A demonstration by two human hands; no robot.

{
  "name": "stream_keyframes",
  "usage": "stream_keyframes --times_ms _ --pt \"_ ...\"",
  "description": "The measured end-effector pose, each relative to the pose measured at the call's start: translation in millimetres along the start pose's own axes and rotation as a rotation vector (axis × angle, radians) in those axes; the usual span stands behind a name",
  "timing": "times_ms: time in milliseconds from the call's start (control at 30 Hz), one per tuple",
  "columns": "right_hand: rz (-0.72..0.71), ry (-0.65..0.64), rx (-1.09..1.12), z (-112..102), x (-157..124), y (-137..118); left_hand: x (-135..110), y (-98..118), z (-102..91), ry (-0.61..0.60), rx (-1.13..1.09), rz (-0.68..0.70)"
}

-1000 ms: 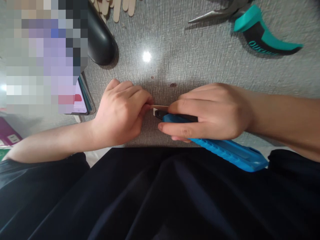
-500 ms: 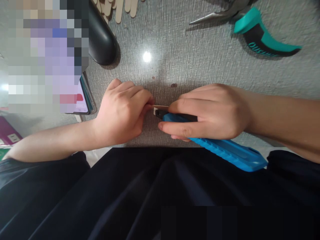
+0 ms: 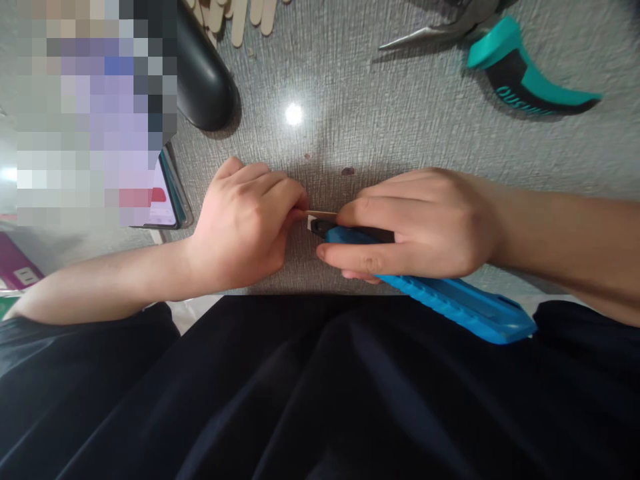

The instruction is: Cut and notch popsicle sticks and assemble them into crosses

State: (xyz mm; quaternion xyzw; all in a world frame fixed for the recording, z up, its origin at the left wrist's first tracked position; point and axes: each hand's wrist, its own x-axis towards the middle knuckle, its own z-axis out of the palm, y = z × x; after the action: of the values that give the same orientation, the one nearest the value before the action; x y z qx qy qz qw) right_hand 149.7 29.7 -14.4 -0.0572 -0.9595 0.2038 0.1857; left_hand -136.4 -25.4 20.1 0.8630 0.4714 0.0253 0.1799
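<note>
My left hand point(image 3: 250, 223) is closed, its fingertips pinching one end of a thin wooden craft stick point(image 3: 323, 213) seen nearly edge-on. Opposite it, my right hand point(image 3: 415, 223) is wrapped round a blue utility knife point(image 3: 460, 303), whose black tip and short blade point left. The blade end lies right beside the stick, just short of my left fingertips; whether it touches the wood I cannot tell. My right index finger reaches the stick's right part and hides its far end. The knife's handle slants down to the right, over the dark clothing on my lap.
Several craft sticks point(image 3: 239, 23) lie at the top beside a black rounded case point(image 3: 207, 80). Pliers with teal and black handles point(image 3: 530, 73) rest at the upper right. A phone point(image 3: 167, 197) is at the left, partly under a blurred patch. Small dark specks point(image 3: 348, 171) dot the grey tabletop point(image 3: 310, 80).
Almost nothing differs. Both hands keep their grip and place, and the knife's rear end has shifted very slightly to the right.
</note>
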Motion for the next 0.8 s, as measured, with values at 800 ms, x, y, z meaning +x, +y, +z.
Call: stream_keyframes --times_ms 800 --pt "0.059 -0.103 0.107 -6.4 13.6 -3.8 1.0 1.5 -0.1 0.028 -0.031 0.000"
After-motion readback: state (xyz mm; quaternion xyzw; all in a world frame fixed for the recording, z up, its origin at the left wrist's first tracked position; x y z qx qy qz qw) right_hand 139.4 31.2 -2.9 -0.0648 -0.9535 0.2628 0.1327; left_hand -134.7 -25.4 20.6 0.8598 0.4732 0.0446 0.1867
